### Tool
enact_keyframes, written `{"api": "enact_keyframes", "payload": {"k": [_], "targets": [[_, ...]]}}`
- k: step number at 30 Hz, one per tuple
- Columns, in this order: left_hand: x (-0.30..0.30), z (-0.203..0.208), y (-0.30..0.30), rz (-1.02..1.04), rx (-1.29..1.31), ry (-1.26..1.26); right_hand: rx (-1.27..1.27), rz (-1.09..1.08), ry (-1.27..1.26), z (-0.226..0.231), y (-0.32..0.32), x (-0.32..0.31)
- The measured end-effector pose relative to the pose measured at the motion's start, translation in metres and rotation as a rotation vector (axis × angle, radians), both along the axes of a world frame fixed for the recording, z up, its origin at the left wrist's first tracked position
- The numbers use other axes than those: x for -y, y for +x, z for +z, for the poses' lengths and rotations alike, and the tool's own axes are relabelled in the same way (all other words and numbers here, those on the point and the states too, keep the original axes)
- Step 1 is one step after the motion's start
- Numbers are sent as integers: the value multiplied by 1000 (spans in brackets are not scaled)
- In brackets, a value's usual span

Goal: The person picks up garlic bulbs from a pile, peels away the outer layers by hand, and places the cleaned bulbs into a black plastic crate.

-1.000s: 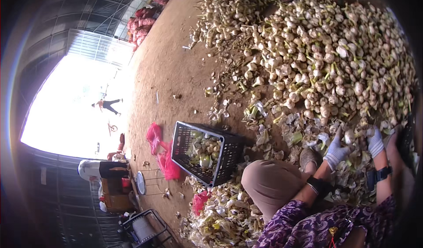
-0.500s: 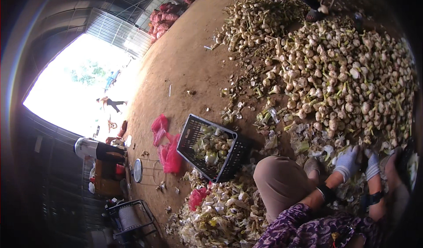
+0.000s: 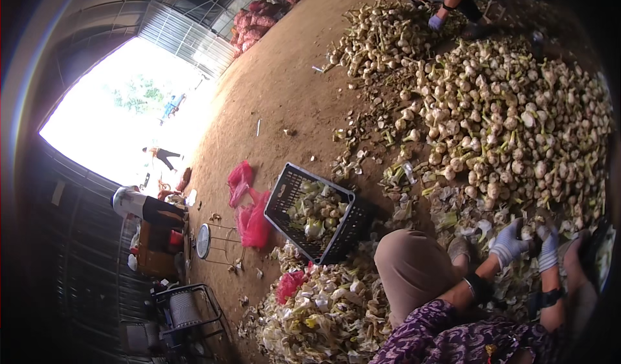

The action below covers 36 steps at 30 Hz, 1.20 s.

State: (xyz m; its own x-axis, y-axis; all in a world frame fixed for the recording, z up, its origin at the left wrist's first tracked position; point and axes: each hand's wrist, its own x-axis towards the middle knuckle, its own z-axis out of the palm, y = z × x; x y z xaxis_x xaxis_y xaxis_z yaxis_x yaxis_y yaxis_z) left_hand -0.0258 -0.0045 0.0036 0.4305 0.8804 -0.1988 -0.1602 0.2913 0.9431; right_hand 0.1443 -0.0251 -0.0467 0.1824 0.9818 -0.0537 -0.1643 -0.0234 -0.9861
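Fingers of the left hand (image 3: 508, 243) and right hand (image 3: 548, 247) are held near each other, whether pinching or spread cannot be told; garlic (image 3: 510, 123) is heaped just ahead of both

Doorway (image 3: 107, 115): blown out to white at ten o'clock; most detail there is washed away by glare.
Wall (image 3: 84, 260): sunk in near-black at eight o'clock.
Dirt floor (image 3: 259, 92): softly lit, brightened toward the doorway.
Crate (image 3: 283, 192): shadowed along its three o'clock side.
Garlic heap (image 3: 511, 124): mildly lit between two and three o'clock, bulbs clearly resolved.
Left hand (image 3: 509, 245) and right hand (image 3: 548, 249): dimly lit at four o'clock, fingertips softly blurred.
Picture rim: corners swallowed by black, straight edges bowed, bluish flare streaked at nine o'clock.
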Motion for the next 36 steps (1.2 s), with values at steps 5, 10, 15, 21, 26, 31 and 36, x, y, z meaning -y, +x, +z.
{"api": "enact_keyframes", "payload": {"k": [5,10,15,21,26,31,36], "targets": [[-1,22,-4,-97,-540,239,-177,-53,-241,-4,5,7],[8,11,2,31,-152,178,-234,3,-127,-3,5,7],[-1,3,1,-19,365,-343,-284,4,-1,2,21,23],[-8,8,5,49,264,-159,-506,-239,-235,42,-4,16],[-10,20,-4,-2,349,-171,-222,-273,-126,57,-17,10],[3,21,16,-3,330,-124,177,-120,-132,76,-6,18],[7,16,11,-64,92,29,30,-122,-212,79,-15,19]]}}
